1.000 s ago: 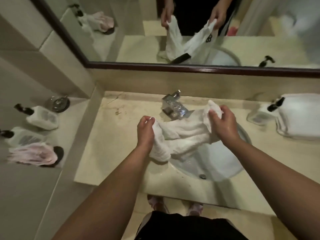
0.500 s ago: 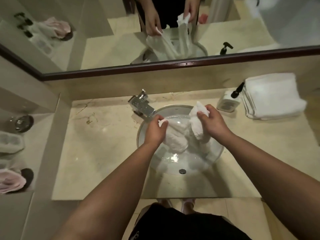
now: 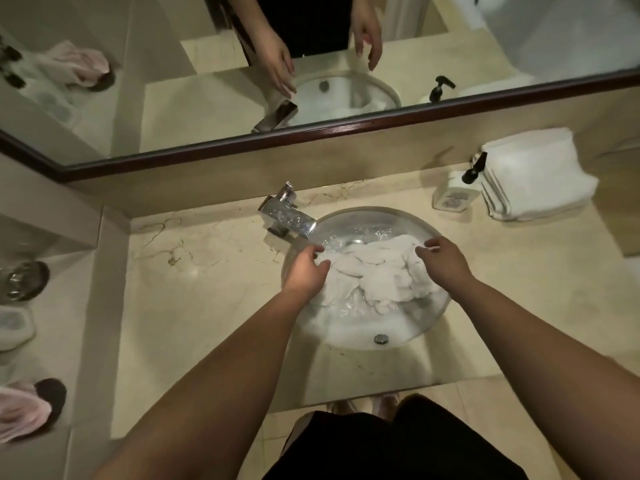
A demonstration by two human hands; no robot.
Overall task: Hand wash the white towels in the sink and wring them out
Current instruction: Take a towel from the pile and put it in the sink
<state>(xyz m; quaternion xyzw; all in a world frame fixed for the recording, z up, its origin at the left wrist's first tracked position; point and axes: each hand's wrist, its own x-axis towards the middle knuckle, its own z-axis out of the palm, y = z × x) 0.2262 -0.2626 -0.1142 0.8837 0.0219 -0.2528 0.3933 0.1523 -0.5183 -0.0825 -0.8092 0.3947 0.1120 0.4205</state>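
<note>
A wet white towel (image 3: 375, 271) lies crumpled in the round glass sink (image 3: 349, 336), in shallow water. My left hand (image 3: 306, 270) hovers over the towel's left edge, beside the chrome faucet (image 3: 287, 216), its fingertips at the cloth. Over the towel's right end is my right hand (image 3: 445, 261), fingers relaxed and pointing left. The mirror shows both hands with fingers spread and nothing held. A stack of folded white towels (image 3: 536, 174) sits on the counter at the far right.
A soap pump bottle (image 3: 452, 197) stands between the sink and the folded stack. The beige marble counter (image 3: 194, 289) stretches left of the basin. On a lower left ledge are a glass (image 3: 24, 280) and a pink cloth (image 3: 20, 412).
Both hands lowered the towel from above the basin into the sink and let go of it. The towel now lies spread in the water.
</note>
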